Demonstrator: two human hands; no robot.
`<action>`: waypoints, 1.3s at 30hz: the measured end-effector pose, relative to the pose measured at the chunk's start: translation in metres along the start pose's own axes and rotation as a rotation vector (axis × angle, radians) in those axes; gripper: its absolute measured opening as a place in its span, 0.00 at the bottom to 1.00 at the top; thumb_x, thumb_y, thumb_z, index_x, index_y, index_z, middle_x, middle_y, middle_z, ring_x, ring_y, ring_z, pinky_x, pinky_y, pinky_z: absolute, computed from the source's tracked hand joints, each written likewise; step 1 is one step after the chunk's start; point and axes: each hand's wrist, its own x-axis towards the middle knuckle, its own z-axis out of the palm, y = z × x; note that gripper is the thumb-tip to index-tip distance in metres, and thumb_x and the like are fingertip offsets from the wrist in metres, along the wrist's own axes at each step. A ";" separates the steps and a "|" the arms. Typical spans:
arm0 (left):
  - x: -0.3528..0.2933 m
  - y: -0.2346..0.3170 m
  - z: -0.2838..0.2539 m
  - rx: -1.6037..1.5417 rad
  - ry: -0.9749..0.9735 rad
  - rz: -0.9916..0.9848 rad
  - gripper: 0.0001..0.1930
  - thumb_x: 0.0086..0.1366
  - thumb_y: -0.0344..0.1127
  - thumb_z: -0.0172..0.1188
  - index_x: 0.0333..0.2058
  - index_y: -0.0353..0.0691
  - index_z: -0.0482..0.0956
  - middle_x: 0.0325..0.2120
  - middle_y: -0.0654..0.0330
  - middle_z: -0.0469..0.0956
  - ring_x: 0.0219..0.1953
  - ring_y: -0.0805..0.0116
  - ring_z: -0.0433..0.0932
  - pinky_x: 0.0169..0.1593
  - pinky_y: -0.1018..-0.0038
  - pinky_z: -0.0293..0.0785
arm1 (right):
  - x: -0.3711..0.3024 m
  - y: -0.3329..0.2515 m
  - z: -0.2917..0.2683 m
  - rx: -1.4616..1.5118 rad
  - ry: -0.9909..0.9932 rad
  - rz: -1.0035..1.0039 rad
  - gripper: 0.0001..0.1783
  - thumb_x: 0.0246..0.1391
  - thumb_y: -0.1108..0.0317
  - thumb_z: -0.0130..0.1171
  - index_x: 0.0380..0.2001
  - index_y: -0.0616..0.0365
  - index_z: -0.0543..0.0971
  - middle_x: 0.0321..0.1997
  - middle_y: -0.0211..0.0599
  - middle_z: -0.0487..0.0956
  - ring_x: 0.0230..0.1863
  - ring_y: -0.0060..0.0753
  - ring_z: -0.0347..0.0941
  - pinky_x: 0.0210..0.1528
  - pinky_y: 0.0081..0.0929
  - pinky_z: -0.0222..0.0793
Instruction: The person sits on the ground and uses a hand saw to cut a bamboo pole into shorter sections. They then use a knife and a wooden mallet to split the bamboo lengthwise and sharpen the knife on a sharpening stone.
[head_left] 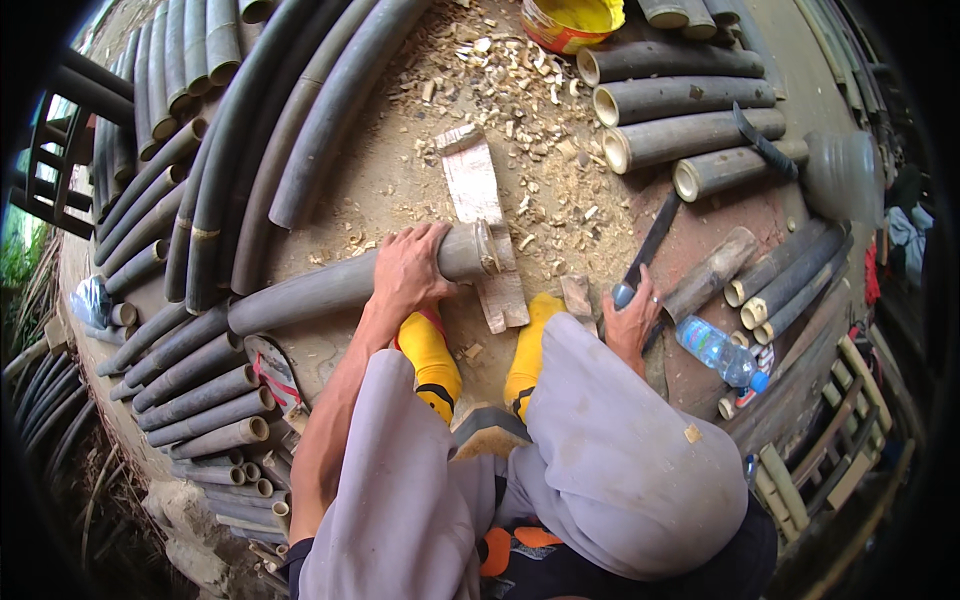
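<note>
My left hand (408,262) is wrapped over the top of a thick grey-brown bamboo pole (320,298), close to its cut right end. That end rests on a pale, flat wooden board (474,190) on the ground. Out to the right, my right hand (632,318) is closed around the handle of a machete, whose long dark blade (655,235) points away from me. Most of the handle is hidden under the fingers. Between my hands are my feet in yellow socks (430,352).
Wood chips (520,110) cover the ground ahead. Cut bamboo lengths (690,105) lie at the far right, with a curved blade (762,140) on them. Long poles (330,110) and shorter pieces (205,400) fill the left. A water bottle (715,350) lies beside my right hand; a yellow-smeared bucket (565,35) stands far ahead.
</note>
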 end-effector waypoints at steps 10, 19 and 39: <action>-0.010 0.003 0.025 0.167 0.306 0.054 0.45 0.30 0.44 0.75 0.53 0.45 0.71 0.47 0.58 0.75 0.52 0.58 0.72 0.59 0.60 0.62 | -0.007 0.034 0.020 0.319 0.118 0.303 0.40 0.39 0.73 0.63 0.59 0.60 0.61 0.51 0.57 0.72 0.54 0.59 0.69 0.59 0.46 0.60; -0.014 0.016 0.018 0.215 0.395 0.049 0.43 0.31 0.45 0.75 0.52 0.47 0.71 0.45 0.58 0.76 0.51 0.56 0.73 0.57 0.60 0.64 | -0.047 -0.014 -0.049 0.462 -0.179 0.099 0.28 0.47 0.66 0.63 0.51 0.60 0.66 0.39 0.52 0.78 0.39 0.49 0.79 0.41 0.43 0.73; 0.003 0.010 0.002 0.069 0.128 0.072 0.38 0.31 0.48 0.74 0.46 0.45 0.74 0.39 0.57 0.79 0.46 0.57 0.77 0.50 0.63 0.70 | 0.051 -0.106 0.021 0.366 -0.587 -0.550 0.22 0.46 0.74 0.65 0.40 0.65 0.65 0.26 0.53 0.78 0.24 0.48 0.79 0.26 0.38 0.78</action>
